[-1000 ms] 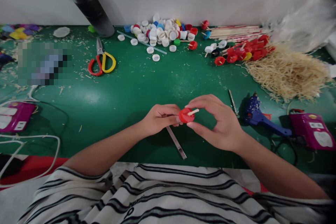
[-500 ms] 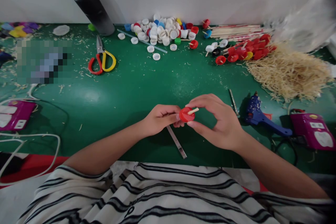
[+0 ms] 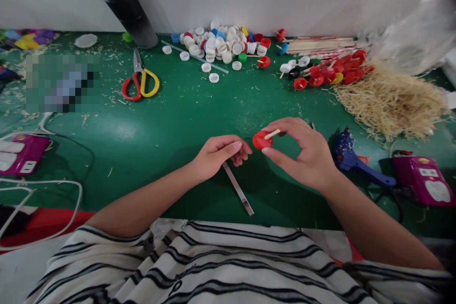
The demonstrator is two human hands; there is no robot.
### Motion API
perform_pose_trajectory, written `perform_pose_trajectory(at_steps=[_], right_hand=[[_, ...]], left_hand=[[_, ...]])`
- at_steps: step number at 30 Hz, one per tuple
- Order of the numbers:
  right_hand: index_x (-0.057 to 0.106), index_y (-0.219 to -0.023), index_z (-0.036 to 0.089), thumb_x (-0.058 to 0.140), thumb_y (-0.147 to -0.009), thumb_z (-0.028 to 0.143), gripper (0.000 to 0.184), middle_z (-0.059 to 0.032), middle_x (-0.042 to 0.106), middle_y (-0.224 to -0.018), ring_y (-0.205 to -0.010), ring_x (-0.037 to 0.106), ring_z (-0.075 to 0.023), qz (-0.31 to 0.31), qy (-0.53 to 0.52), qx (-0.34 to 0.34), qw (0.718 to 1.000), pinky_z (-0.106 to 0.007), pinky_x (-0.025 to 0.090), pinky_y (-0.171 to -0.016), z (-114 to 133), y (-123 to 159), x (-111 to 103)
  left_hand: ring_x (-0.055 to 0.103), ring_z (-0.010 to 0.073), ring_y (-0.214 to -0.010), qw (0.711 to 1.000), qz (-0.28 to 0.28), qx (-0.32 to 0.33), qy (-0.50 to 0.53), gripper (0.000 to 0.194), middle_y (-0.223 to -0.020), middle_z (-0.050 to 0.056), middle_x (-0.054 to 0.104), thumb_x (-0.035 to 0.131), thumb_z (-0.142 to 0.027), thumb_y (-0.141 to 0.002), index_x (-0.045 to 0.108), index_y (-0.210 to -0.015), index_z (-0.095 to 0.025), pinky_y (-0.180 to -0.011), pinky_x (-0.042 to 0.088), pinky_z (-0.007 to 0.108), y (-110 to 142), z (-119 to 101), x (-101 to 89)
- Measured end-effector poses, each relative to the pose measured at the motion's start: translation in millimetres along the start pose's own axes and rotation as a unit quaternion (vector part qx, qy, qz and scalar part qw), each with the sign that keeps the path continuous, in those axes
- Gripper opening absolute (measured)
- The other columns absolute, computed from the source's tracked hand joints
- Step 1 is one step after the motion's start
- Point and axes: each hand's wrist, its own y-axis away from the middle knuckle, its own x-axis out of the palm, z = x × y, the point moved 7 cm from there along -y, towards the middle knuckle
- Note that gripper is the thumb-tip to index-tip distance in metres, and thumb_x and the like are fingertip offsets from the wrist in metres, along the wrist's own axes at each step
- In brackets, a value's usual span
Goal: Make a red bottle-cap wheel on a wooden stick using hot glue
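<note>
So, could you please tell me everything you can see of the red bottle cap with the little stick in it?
The red bottle cap is a small round cap, plastic by its look, with a short pale wooden stick jutting from its middle, pointing up and right. It is held above the green table, pinched in the right hand. The left hand is close by and does not touch it.

No words or numbers can be read. The marks on the black tube (image 3: 121, 0) are too blurry.
</note>
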Motion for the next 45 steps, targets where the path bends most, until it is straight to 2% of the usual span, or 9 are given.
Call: perform_pose_trajectory(at_steps=[7, 13, 17, 20, 23, 28, 34, 40, 45], right_hand=[[0.075, -0.103, 0.026, 0.083, -0.084, 0.038, 0.024, -0.0064, 0.078, -0.102, -0.091, 0.071, -0.0271, -0.035, 0.100, 0.095, 0.990, -0.044, 0.057, -0.078, -73.5, -19.7, -22.9], [0.081, -0.090, 0.019, 0.089, -0.076, 0.038, 0.025, -0.0108, 0.078, -0.086, -0.071, 0.063, -0.0167, -0.055, 0.189, 0.124, 0.972, -0.036, 0.042, -0.063, -134.8, -57.2, -66.8], [0.083, -0.098, 0.013, 0.087, -0.074, 0.042, 0.038, -0.0134, 0.080, -0.093, -0.095, 0.067, -0.0256, -0.070, 0.305, 0.121, 0.942, -0.046, 0.042, -0.079, -154.9, -81.5, -92.4], [0.083, -0.104, 0.012, 0.082, -0.077, 0.044, 0.041, -0.0136, 0.080, -0.098, -0.107, 0.068, -0.0320, -0.017, 0.342, 0.152, 0.927, -0.049, 0.043, -0.084, -159.8, -84.2, -86.0], [0.079, -0.118, 0.014, 0.077, -0.086, 0.032, 0.037, -0.0160, 0.078, -0.117, -0.118, 0.066, -0.0356, 0.024, 0.401, 0.144, 0.905, -0.051, 0.047, -0.100, -150.2, -76.4, -70.4], [0.072, -0.128, 0.009, 0.069, -0.092, 0.030, 0.042, -0.0215, 0.072, -0.127, -0.123, 0.061, -0.0352, 0.092, 0.460, 0.140, 0.872, -0.048, 0.044, -0.108, -156.2, -63.6, -56.4], [0.071, -0.128, 0.007, 0.066, -0.094, 0.029, 0.041, -0.0225, 0.071, -0.126, -0.120, 0.058, -0.0303, 0.116, 0.450, 0.165, 0.870, -0.043, 0.037, -0.105, -175.5, -60.5, -56.9], [0.074, -0.127, 0.007, 0.067, -0.095, 0.034, 0.043, -0.0235, 0.073, -0.129, -0.119, 0.059, -0.0312, 0.099, 0.420, 0.209, 0.878, -0.044, 0.039, -0.095, -167.4, -58.3, -58.2], [0.076, -0.125, 0.010, 0.067, -0.094, 0.039, 0.043, -0.0230, 0.076, -0.118, -0.108, 0.061, -0.0294, 0.079, 0.402, 0.221, 0.885, -0.044, 0.037, -0.080, -167.4, -57.4, -59.3]], left_hand=[[0.062, 0.0077, -0.066, 0.999, -0.037, -0.007, -0.017, 0.035, -0.077, 0.002, 0.069, 0.071, -0.047, -0.096, 0.077, -0.088, -0.013, -0.064, 0.052, 0.021, -1.7, -3.6, -4.9], [0.063, 0.0084, -0.068, 0.998, -0.045, -0.019, -0.045, 0.030, -0.079, 0.002, 0.069, 0.069, -0.042, -0.096, 0.076, -0.088, -0.014, -0.066, 0.053, 0.022, -0.6, -4.7, -5.5], [0.062, 0.0081, -0.068, 0.998, -0.048, -0.015, -0.046, 0.029, -0.079, 0.002, 0.069, 0.068, -0.040, -0.097, 0.075, -0.088, -0.014, -0.066, 0.053, 0.021, -0.2, -6.3, -6.2], [0.062, 0.0077, -0.069, 0.998, -0.044, -0.012, -0.050, 0.028, -0.080, 0.003, 0.070, 0.067, -0.039, -0.097, 0.075, -0.088, -0.014, -0.067, 0.053, 0.021, -0.5, -7.7, -5.8], [0.062, 0.0075, -0.069, 0.997, -0.042, -0.013, -0.059, 0.027, -0.079, 0.002, 0.069, 0.066, -0.037, -0.098, 0.075, -0.088, -0.014, -0.067, 0.053, 0.021, -0.7, -8.7, -5.7], [0.063, 0.0073, -0.069, 0.996, -0.037, -0.020, -0.082, 0.023, -0.080, 0.002, 0.070, 0.064, -0.033, -0.097, 0.075, -0.088, -0.015, -0.067, 0.053, 0.021, -0.4, -8.3, -5.2], [0.062, 0.0071, -0.068, 0.994, -0.034, -0.014, -0.099, 0.023, -0.079, 0.002, 0.070, 0.061, -0.030, -0.098, 0.074, -0.087, -0.015, -0.066, 0.054, 0.021, -1.3, -7.8, -3.6], [0.063, 0.0069, -0.068, 0.993, -0.037, -0.013, -0.109, 0.022, -0.079, 0.002, 0.070, 0.060, -0.029, -0.098, 0.075, -0.087, -0.015, -0.066, 0.054, 0.020, -1.6, -7.5, -4.7], [0.063, 0.0062, -0.069, 0.993, -0.035, -0.013, -0.109, 0.022, -0.079, 0.001, 0.070, 0.060, -0.028, -0.098, 0.075, -0.088, -0.015, -0.066, 0.054, 0.019, -0.8, -7.2, -5.0]])
